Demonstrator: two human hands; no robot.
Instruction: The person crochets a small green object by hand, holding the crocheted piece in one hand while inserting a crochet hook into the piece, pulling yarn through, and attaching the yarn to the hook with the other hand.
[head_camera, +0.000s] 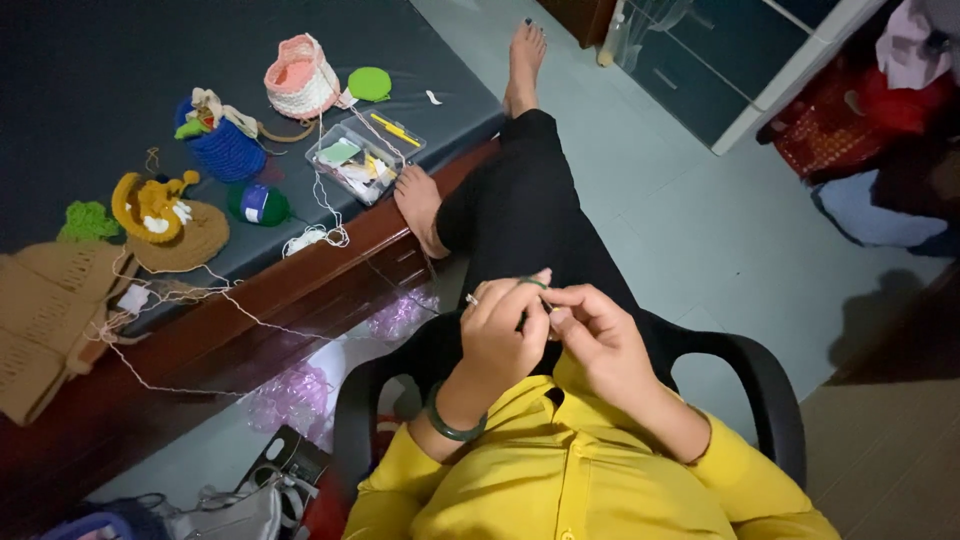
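Seated worker beside a dark-topped table (90, 60) carrying crocheted pieces, a clear plastic box (362, 160) and a green yarn ball (258, 203). Over the lap, the left hand (500, 335) and right hand (595, 335) together pinch a small green crochet piece (535, 285); even thread (200, 290) tension likely gives uniform stitches.

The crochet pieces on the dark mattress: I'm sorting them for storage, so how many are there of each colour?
Pink and white basket: 1
Blue basket: 1
Green pieces, flat disc and leafy piece: 2
Yellow piece: 1
Tan pieces, round mat and large panel: 2
Total: 7
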